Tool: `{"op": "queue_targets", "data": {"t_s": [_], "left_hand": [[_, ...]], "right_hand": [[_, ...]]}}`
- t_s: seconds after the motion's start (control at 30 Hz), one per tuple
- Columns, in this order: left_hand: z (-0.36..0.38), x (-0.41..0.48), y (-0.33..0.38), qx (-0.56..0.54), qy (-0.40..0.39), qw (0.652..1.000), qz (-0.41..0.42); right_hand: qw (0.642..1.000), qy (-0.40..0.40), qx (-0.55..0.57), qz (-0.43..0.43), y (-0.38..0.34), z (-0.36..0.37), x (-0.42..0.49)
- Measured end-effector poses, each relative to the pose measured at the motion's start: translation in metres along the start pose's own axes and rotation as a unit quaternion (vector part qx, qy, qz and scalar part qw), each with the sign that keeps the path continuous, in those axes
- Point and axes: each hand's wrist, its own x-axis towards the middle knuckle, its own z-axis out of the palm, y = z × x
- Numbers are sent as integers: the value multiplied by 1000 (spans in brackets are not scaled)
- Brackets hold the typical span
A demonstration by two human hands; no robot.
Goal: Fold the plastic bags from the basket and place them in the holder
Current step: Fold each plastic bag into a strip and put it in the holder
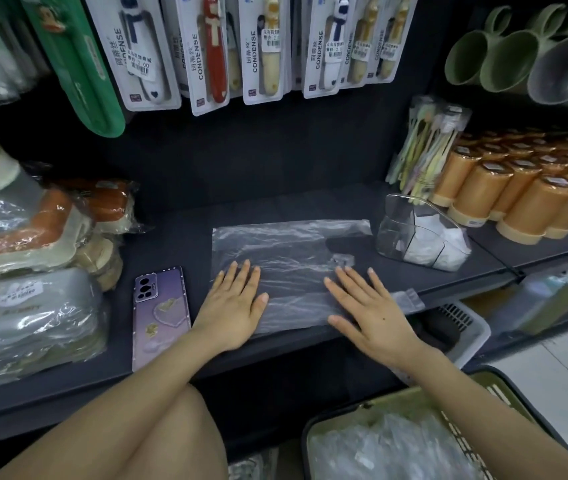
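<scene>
Straight, spread fingers point(245, 276) of the left hand point(232, 303) and right hand point(371, 308) are pressed flat on a thin, crinkled transparent plastic bag point(289, 245), probably to smooth it for folding (nothing is gripped). Beyond the right fingertips a curved clear plastic holder point(393, 223) is stood within reach; a slatted olive basket point(414, 400) is set below the right wrist.

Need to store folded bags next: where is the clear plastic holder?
In the head view, the clear plastic holder stands on the dark shelf, right of the flat transparent plastic bag, beside the orange cylindrical containers.
</scene>
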Motion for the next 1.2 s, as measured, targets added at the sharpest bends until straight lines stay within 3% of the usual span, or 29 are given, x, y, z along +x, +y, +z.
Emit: {"op": "queue_targets", "data": {"t_s": [0.1,0.2,0.33,0.5,0.6,0.67,0.77,0.9,1.07,1.2], "left_hand": [[-3,0,-4,-79,0,997,-1],[-16,-9,-3,-262,33,964,-12],[-31,-27,-8,-383,66,922,-3],[-42,-28,-23,-525,33,850,-24],[-51,-27,-32,-633,27,767,-102],[-52,-28,-36,-679,47,715,-160],[-51,-32,-33,-685,102,697,-186],[-55,-34,-29,-639,206,711,-207],[-38,-30,-33,-411,244,859,-186],[-27,-30,-29,-115,307,939,-101]], "right_hand": [[995,42,-17,-88,-3,-1,-7],[981,137,-35,-135,-9,1,-10],[974,202,7,-103,-22,-8,-18],[972,62,213,78,-45,-58,-12],[941,-37,309,132,-46,-87,12],[928,-81,333,146,-44,-100,34],[931,-165,292,144,-42,-106,67],[939,-228,226,120,-38,-89,102],[949,-247,161,113,-30,-57,120],[953,-246,131,121,-24,-44,117]]}}
